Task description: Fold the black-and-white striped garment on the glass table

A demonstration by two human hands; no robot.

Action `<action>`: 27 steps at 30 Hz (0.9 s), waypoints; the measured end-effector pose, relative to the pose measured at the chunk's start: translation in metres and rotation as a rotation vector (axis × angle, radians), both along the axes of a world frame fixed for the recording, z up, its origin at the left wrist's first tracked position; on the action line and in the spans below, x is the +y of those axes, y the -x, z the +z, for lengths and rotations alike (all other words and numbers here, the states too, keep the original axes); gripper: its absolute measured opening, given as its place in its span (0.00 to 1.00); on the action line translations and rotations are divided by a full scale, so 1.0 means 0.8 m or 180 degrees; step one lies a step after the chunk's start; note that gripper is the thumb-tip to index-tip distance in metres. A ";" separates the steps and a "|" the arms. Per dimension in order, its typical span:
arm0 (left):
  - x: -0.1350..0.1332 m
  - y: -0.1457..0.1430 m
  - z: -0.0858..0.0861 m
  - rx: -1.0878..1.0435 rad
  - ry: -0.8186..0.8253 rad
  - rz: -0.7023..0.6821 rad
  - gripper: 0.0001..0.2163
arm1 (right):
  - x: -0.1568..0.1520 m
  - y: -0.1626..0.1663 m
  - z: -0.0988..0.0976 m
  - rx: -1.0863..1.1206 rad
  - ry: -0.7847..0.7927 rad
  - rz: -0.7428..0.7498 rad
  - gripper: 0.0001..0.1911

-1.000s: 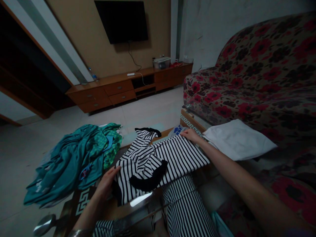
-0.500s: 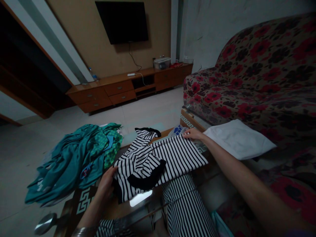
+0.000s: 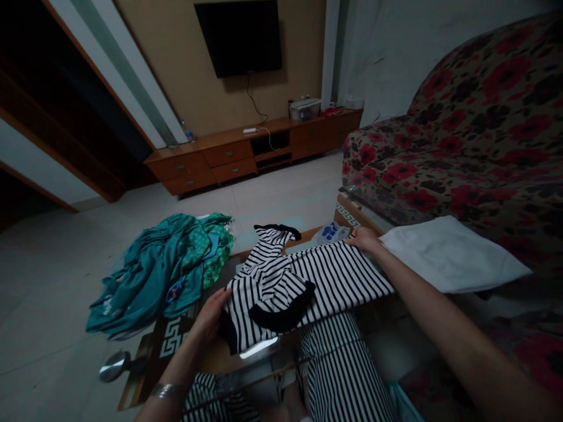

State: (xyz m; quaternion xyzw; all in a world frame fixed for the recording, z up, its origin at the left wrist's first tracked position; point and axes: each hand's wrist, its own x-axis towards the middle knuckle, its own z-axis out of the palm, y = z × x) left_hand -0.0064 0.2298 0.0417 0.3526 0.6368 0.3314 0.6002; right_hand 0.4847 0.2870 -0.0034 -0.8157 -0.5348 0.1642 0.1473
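Observation:
A black-and-white striped shirt [image 3: 338,275] with black cuffs lies partly folded across the glass-topped table, its sleeves laid over the body. My left hand [image 3: 212,315] is closed on the garment's left edge, near a black band; some of its fingers are hidden under the cloth. At the far right corner, my right hand [image 3: 364,240] pinches the fabric between thumb and fingers. The shirt's near edge hangs close to my knees, in striped trousers [image 3: 347,363] of a similar pattern.
A heap of green and teal clothes [image 3: 158,275] lies on the table's left end, beside a round metal object [image 3: 115,366]. To the right are a white cloth item [image 3: 453,252] and a floral sofa [image 3: 417,152]. A clear plastic bag [image 3: 333,232] sits behind the shirt.
My view has turned a little to the left, so everything appears shifted right. Both hands keep their hold on the shirt, which lies in nearly the same shape.

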 end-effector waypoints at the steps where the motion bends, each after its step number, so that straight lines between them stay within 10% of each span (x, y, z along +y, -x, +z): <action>1: -0.004 0.000 -0.001 -0.0043 0.0047 -0.0033 0.07 | -0.002 0.002 0.003 -0.0091 0.0054 -0.0028 0.10; 7: -0.035 0.005 -0.022 -0.0275 -0.0055 -0.0278 0.12 | -0.050 0.047 0.053 -0.0702 -0.0175 0.0210 0.05; 14: -0.040 0.008 -0.031 0.0485 -0.0656 -0.0435 0.16 | -0.169 0.231 0.093 0.0541 -0.0810 0.3738 0.21; 18: -0.053 0.014 -0.033 0.2304 -0.1339 -0.0618 0.20 | -0.200 0.295 0.061 0.0186 -0.0664 0.3743 0.27; 22: -0.072 0.017 -0.051 0.3009 -0.1883 -0.0779 0.19 | -0.192 0.312 0.043 -0.0115 -0.0496 0.3529 0.07; 27: -0.079 0.020 -0.069 0.2951 -0.2212 -0.0589 0.15 | -0.131 0.292 0.091 0.0913 -0.0098 0.3649 0.08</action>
